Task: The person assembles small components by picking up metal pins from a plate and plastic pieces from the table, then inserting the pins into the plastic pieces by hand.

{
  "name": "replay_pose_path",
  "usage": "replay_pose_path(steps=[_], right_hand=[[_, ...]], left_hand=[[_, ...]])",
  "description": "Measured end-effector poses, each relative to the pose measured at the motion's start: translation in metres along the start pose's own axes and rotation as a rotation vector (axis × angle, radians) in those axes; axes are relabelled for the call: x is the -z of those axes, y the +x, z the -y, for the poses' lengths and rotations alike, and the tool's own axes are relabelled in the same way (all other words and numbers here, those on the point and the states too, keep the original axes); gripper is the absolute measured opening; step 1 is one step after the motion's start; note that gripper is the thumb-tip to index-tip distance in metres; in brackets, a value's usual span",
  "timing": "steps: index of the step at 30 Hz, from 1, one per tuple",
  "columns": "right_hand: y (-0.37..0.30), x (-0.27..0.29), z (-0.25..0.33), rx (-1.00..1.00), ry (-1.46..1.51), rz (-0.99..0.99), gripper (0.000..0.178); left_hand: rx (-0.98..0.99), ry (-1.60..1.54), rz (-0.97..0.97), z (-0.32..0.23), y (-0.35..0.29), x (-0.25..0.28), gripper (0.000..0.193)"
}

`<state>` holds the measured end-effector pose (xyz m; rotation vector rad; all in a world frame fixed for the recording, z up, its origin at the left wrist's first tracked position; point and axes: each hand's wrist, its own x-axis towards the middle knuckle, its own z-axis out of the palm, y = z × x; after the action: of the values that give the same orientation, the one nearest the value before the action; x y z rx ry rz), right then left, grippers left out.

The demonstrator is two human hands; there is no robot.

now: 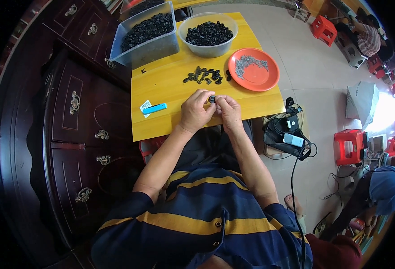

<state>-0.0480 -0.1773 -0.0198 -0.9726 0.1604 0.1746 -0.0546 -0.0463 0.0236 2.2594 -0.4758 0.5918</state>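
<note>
Over the near edge of the yellow table (179, 114), my left hand (196, 111) pinches a small black oval piece (212, 99) between thumb and fingers. My right hand (230, 112) is closed too, its fingertips gripping the same piece from the right. Whether anything smaller is between the right fingers is hidden. Just beyond my hands lies a loose group of black oval pieces (204, 75). To their right an orange plate (268, 78) bears many thin grey pins (249, 65).
A clear rectangular bin (150, 54) and a round clear tub (208, 50), both holding black pieces, stand at the back. A blue-handled tool (155, 108) lies at left. Dark drawers (67, 103) flank the table; cables and a black bag (278, 136) sit right. Other people are further right.
</note>
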Motion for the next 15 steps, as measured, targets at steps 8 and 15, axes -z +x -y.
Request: replay_pose_path(steps=[8, 15], right_hand=[[0.001, 0.004, 0.002, -0.026, 0.042, -0.044, 0.013], [0.002, -0.002, 0.001, -0.035, 0.054, -0.06, 0.011]], left_hand=[[0.019, -0.061, 0.005, -0.006, 0.003, -0.009, 0.037], [0.187, -0.113, 0.05, -0.017, 0.004, 0.002, 0.048]])
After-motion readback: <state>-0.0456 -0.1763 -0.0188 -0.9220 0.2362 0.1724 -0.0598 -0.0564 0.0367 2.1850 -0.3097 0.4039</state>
